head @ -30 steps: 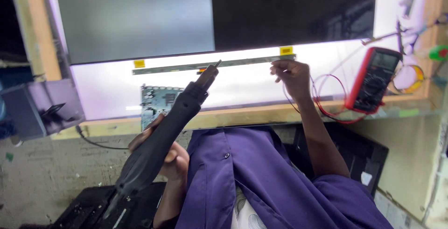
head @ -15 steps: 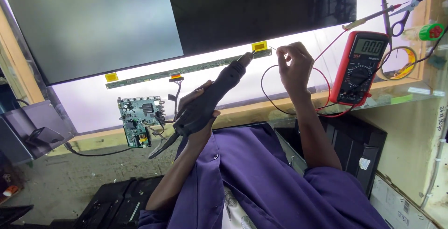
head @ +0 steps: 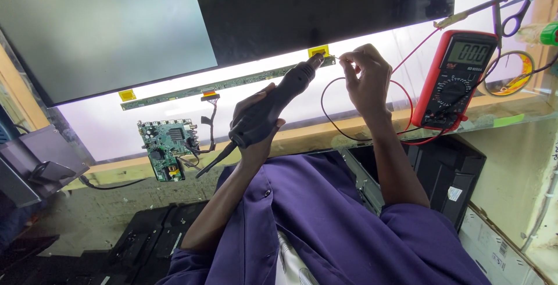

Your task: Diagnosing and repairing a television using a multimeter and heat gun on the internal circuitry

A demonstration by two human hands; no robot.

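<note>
Black hot-air tool [head: 273, 106] is wrapped tight in our left hand [head: 254, 123], nozzle now right up at the end of the long narrow strip board [head: 226, 83] by the yellow tab [head: 318, 50]; half a second ago it sat a bit short of that. Our right hand [head: 365, 76] has its fingers pinched shut on something tiny, too small to tell, right beside the nozzle tip, same spot as before. The red multimeter [head: 458, 79] stands right of it, and the green circuit board [head: 167, 147] lies lower left on the lit panel [head: 104, 128].
</note>
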